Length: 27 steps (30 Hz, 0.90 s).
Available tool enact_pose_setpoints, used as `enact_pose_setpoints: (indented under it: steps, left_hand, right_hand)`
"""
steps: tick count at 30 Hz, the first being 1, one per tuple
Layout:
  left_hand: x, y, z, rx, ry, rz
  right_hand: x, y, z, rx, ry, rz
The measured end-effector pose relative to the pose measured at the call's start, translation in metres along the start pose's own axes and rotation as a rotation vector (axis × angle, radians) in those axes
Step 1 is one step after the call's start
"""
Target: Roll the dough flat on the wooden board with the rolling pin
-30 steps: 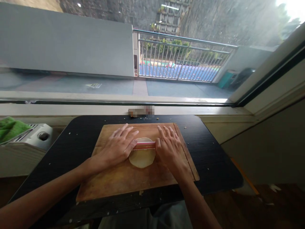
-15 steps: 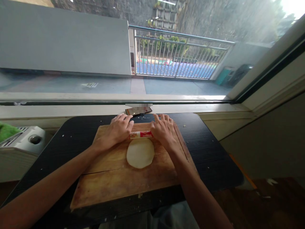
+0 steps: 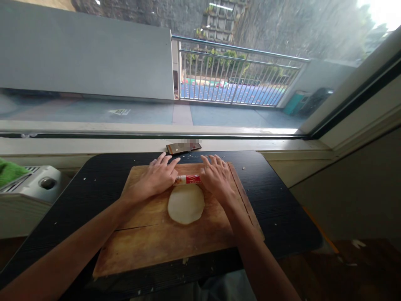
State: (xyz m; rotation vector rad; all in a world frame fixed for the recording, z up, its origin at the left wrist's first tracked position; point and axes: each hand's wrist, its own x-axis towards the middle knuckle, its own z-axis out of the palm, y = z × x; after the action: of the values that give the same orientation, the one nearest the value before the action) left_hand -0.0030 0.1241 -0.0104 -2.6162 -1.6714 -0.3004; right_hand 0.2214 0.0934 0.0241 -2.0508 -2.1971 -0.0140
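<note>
Both my palms lie flat on a roller at the far edge of a round of dough.

My left hand (image 3: 156, 177) and my right hand (image 3: 217, 177) lie open, fingers stretched forward and slightly spread, pressing down on the two ends of a short roller (image 3: 188, 179) with a red and white wrap; neither hand closes around it. The roller lies crosswise, touching the far rim of the pale dough (image 3: 186, 204). The dough lies flat near the middle of the wooden board (image 3: 150, 238), between my wrists. The board rests on a black table (image 3: 282, 209) dotted with crumbs. Just beyond my fingertips, a phone (image 3: 183, 147) lies by the window sill. A white appliance (image 3: 34, 184) stands off to the left.
</note>
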Motion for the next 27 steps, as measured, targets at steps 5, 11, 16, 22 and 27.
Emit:
enact_pose_setpoints:
  steps: [5,11,16,22,27]
  left_hand:
    - [-0.014,0.006,-0.004,-0.038,0.010,-0.018]
    - [-0.043,0.025,-0.017,-0.090,0.068,0.028]
    - [-0.068,0.044,-0.021,-0.087,0.124,0.065]
    - [-0.067,0.048,-0.023,-0.102,0.142,0.105]
    - [-0.050,0.040,-0.027,-0.140,0.134,0.123]
  right_hand:
    - [-0.010,-0.001,-0.001,0.030,0.014,0.014]
    - [-0.034,-0.001,-0.001,0.052,0.049,0.009]
    - [-0.064,0.002,-0.003,0.050,0.074,-0.017]
    - [-0.072,0.001,-0.004,0.050,0.084,-0.030]
    - [-0.059,0.009,-0.011,0.125,0.053,-0.140]
